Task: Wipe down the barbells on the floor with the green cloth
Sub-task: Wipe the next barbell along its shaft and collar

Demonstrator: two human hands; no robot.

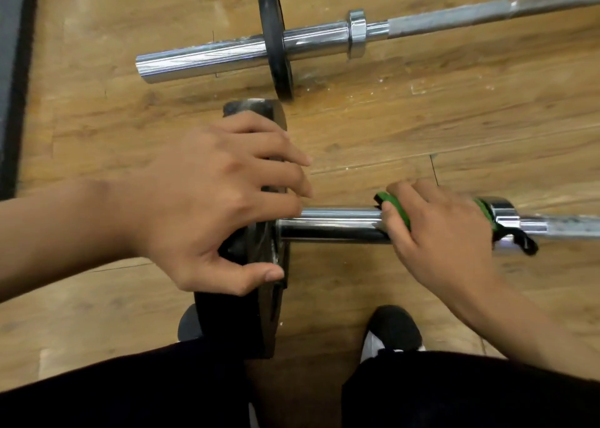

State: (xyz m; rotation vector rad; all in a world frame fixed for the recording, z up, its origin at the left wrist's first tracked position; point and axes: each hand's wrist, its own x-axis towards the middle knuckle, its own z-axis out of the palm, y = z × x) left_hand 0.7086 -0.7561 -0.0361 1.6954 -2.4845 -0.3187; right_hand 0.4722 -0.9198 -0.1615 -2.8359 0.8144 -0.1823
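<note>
Green cloth (396,211) lies wrapped over the chrome sleeve of the near barbell (331,226), and the right hand (438,232) is curled down around it, gripping cloth and sleeve together. A little green shows at the fingertips and again at the wrist side, where a black tab of the cloth hangs just beside the barbell's collar (503,208). To the left of this hand a bare length of sleeve runs to the black plate (237,317), which stands on edge on the wooden floor (389,128). The left hand (220,200) holds that plate from above, with its fingers draped over the rim toward the sleeve and its thumb pressed against the lower part of the rim. Past the collar the thinner shaft runs out of view at the right edge.

Beyond the plate's top edge there is a band of open floor, then the far barbell (211,55), lying roughly parallel and slanting up toward the right. Its sleeve end is free on the left, a small plate (280,70) stands partway along the sleeve, and its own collar (356,33) sits apart from that plate. The small plate's lower rim comes near the black plate's top.

A dark mat (13,70) borders the floor along the left edge. Closer in, a black-and-white shoe (394,328) rests below the bare sleeve, right of the black plate.
</note>
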